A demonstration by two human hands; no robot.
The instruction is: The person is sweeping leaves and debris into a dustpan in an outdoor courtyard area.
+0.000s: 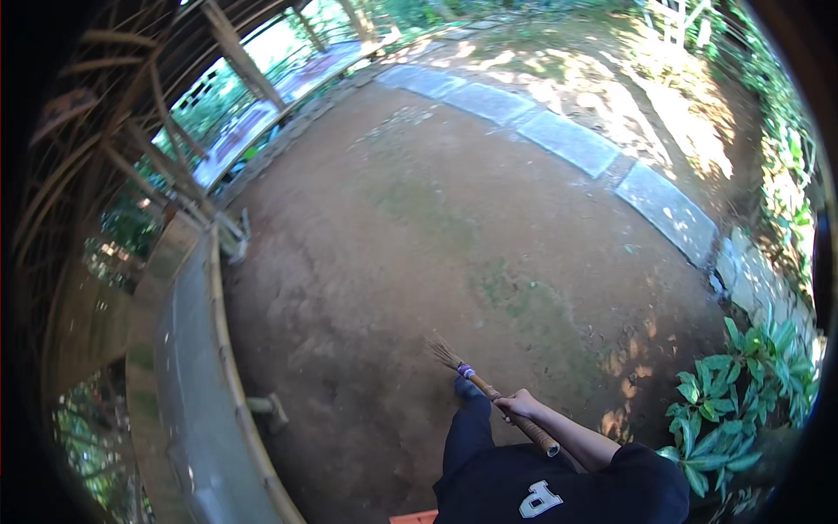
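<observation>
My right hand (520,405) grips the handle of a stick broom (492,393) made of thin bristles with a purple binding. The bristle end points up and left over the bare earth ground (393,262), and the butt of the handle lies near my dark shirt. Whether the bristles touch the ground, I cannot tell. My left hand is out of view. Below the broom, a dark trouser leg and one foot (466,386) show. Part of an orange object (414,518) sticks out beside my shirt at the bottom edge.
Stone slabs (569,142) form a curved path at the upper right. A long bench-like surface with a bamboo edge (226,354) runs down the left, near wooden posts (242,59). A leafy plant (720,399) stands at the lower right.
</observation>
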